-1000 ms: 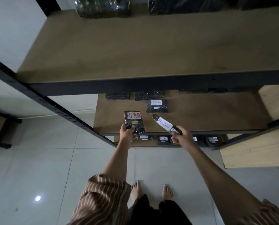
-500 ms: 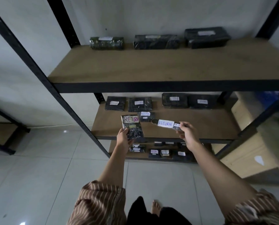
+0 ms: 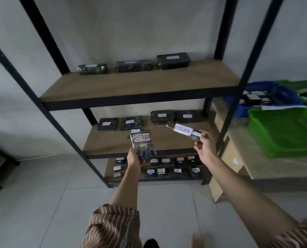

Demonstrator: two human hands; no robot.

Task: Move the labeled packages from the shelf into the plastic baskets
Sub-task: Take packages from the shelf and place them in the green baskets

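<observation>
Flat RETURN package (image 3: 143, 146) gripped by left hand (image 3: 135, 160) fingers; right hand (image 3: 205, 147) fingers pinch long RETURN package (image 3: 183, 130).

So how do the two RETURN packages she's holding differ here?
The package in the left hand is a flat, squarish pouch, held upright by its bottom edge, with RETURN in red and purple letters. The package in the right hand is a narrow roll, pinched at one end and angled up-left, with RETURN in blue on a white label. Both are dark plastic-wrapped parcels held in front of the middle shelf.
</observation>
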